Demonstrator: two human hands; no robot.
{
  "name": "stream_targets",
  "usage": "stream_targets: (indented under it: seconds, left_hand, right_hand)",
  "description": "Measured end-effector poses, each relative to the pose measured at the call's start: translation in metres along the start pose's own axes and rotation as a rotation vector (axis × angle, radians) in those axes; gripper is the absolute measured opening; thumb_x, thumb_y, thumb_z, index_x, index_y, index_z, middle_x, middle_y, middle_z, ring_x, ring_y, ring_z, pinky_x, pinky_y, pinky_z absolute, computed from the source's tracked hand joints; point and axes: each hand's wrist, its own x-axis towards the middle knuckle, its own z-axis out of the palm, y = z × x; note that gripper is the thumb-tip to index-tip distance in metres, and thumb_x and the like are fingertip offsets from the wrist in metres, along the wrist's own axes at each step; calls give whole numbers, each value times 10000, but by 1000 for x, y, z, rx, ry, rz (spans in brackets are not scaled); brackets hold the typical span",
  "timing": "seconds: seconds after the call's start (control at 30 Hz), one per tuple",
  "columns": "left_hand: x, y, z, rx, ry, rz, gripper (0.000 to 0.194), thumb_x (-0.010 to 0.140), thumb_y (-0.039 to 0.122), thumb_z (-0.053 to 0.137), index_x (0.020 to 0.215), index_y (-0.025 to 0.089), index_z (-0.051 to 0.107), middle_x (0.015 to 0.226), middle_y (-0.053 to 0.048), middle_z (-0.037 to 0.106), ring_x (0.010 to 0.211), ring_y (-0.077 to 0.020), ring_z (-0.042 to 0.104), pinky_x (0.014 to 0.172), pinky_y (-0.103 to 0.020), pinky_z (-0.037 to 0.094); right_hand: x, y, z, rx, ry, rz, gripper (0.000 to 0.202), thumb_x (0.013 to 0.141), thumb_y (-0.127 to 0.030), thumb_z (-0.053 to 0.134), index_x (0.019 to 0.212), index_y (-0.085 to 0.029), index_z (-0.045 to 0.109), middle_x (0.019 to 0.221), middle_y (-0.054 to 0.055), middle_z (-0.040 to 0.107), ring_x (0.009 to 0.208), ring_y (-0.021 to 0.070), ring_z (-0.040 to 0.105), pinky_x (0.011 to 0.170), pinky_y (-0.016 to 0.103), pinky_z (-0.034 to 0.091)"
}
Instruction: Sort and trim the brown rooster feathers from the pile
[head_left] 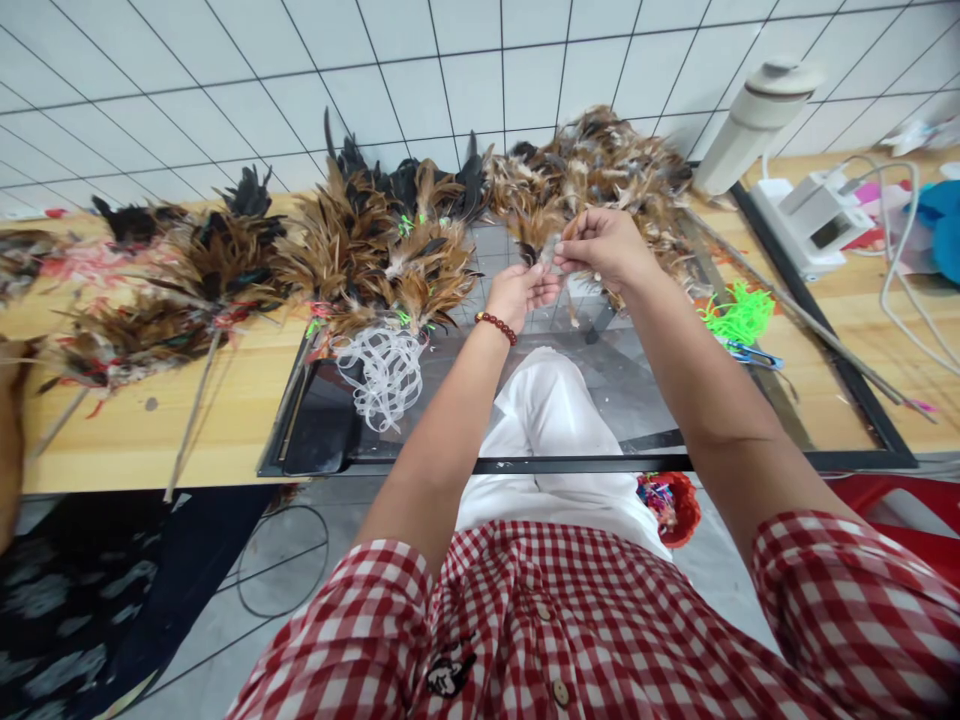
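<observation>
My left hand (517, 294), with a bead bracelet (498, 325) at its wrist, is closed in a pinch around a small feather (550, 256) with pale fluff. My right hand (609, 248) meets it from the right, thumb and fingertips pinched on the feather's pale fluffy part. Both hands are held above the dark-framed glass panel (450, 400). Just behind them lies a large heap of loose brown feathers (600, 160). To the left are bundled brown and black feathers (375, 240), tied with green bits. A tangle of clear white strips (382, 375) lies in front of those bundles.
Bright green strands (739, 315) and blue-handled scissors or snips (754, 355) lie at right, near a long thin stick (810, 315). A white bottle (757, 125) and a power strip (810, 220) stand behind. Feather dusters on sticks (195, 410) lie left, beside another person's arm (11, 430).
</observation>
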Motion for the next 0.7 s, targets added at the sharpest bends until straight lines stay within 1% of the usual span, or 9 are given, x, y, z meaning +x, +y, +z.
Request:
stream_targets:
  seconds: [0.1, 0.2, 0.27, 0.37, 0.4, 0.47, 0.53, 0.6, 0.7]
  left_hand:
    - [1, -3, 1, 63, -39, 17, 257, 983, 145, 640, 735, 156, 571, 628, 26, 659, 535, -51, 601, 642, -191, 509]
    - [0, -4, 2, 110, -58, 27, 258, 998, 108, 591, 743, 149, 602, 573, 51, 604, 479, -39, 545, 559, -179, 446]
    - [-1, -3, 2, 71, -28, 43, 241, 1005, 118, 586, 769, 150, 619, 564, 62, 578, 477, -30, 528, 549, -168, 424]
    - [1, 0, 1, -59, 58, 57, 204, 989, 160, 639, 787, 159, 612, 590, 70, 568, 500, -21, 530, 552, -154, 416]
    - [2, 1, 0, -98, 85, 56, 192, 980, 171, 659, 794, 162, 611, 600, 72, 566, 506, -18, 532, 554, -149, 417]
    - [5, 3, -1, -153, 118, 51, 175, 971, 188, 679, 810, 169, 612, 615, 76, 562, 513, -12, 533, 561, -141, 424]
    - [7, 3, -2, -174, 128, 47, 163, 972, 200, 680, 824, 172, 619, 624, 76, 561, 519, -10, 534, 570, -138, 435]
    - [8, 3, -3, -181, 123, 51, 153, 977, 208, 675, 836, 173, 626, 628, 72, 567, 522, -14, 536, 569, -140, 444]
    - [7, 1, -3, -190, 115, 66, 143, 994, 207, 648, 857, 171, 628, 634, 71, 574, 524, -13, 539, 559, -137, 443]
  right_hand:
    - [-5, -6, 2, -27, -13, 1, 261, 738, -283, 887, 847, -204, 663, 730, 32, 673, 794, 243, 742, 720, 425, 654]
    - [-7, -12, -3, -130, -23, -26, 244, 763, -305, 864, 895, -192, 694, 749, 46, 692, 787, 247, 731, 733, 436, 632]
    - [-6, -11, -14, -294, 26, -100, 223, 819, -348, 807, 958, -192, 727, 769, 64, 711, 824, 267, 724, 758, 448, 611]
    - [-3, -1, -32, -665, 91, -239, 188, 890, -344, 686, 962, -194, 775, 837, 112, 746, 906, 302, 700, 815, 456, 562]
    - [-2, 4, -37, -786, 67, -267, 183, 889, -313, 662, 944, -195, 790, 866, 124, 755, 921, 306, 692, 824, 448, 543]
    - [0, 14, -41, -972, -58, -295, 196, 846, -246, 657, 947, -200, 818, 939, 130, 768, 941, 296, 678, 826, 418, 513]
    - [0, 20, -38, -1064, -190, -317, 252, 794, -207, 674, 985, -213, 837, 1021, 119, 770, 969, 278, 668, 827, 385, 495]
    - [-1, 18, -34, -1071, -255, -324, 260, 788, -196, 665, 977, -216, 843, 1045, 108, 769, 981, 267, 662, 831, 367, 484]
    - [-6, 2, -31, -926, -235, -273, 235, 857, -239, 624, 944, -185, 835, 926, 95, 770, 887, 245, 662, 805, 363, 479]
